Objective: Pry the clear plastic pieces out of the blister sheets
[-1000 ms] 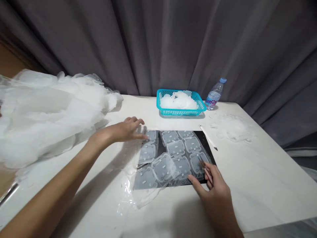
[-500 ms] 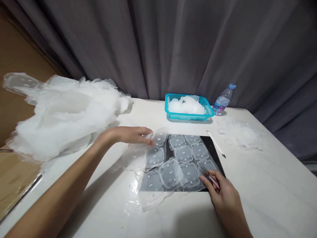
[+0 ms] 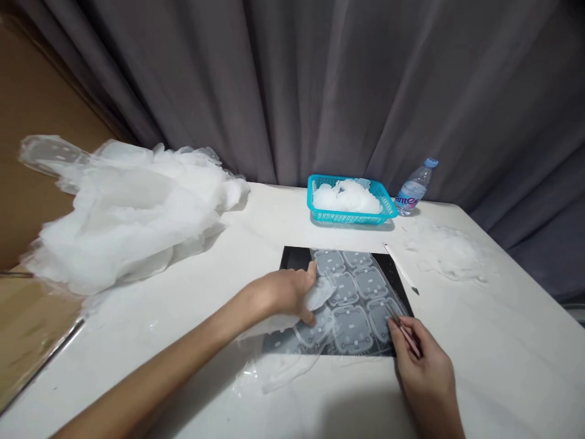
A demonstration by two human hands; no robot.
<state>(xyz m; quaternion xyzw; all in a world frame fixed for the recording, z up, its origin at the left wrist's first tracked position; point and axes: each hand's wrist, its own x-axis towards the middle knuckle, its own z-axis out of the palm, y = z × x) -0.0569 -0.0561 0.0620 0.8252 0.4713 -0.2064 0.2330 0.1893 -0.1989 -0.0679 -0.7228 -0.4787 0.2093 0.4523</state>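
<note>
A black mat [image 3: 297, 257] lies on the white table, with a clear plastic film [image 3: 351, 326] of rounded-square outlines spread over it. My left hand [image 3: 292, 292] is above the mat's left part, thumb and fingers closed around a bunched, cloudy piece of this film [image 3: 320, 294]. At the mat's right edge my right hand [image 3: 425, 360] grips pink-handled tweezers [image 3: 409, 338]. Their pointed tips are over a rounded square near the lower right of the film; whether they touch it I cannot tell. Loose film trails past the mat's front edge at lower left.
A large heap of white translucent film [image 3: 137, 213] sits on the left. At the back stand a turquoise basket [image 3: 351, 217] with white film pieces and a water bottle [image 3: 415, 189]. A slim white tool [image 3: 400, 268] and a flat clear pile [image 3: 452, 253] lie to the right.
My left hand has moved right and toward me, folding the left-hand film over and baring the mat's upper left corner. My right hand with the tweezers has shifted slightly right.
</note>
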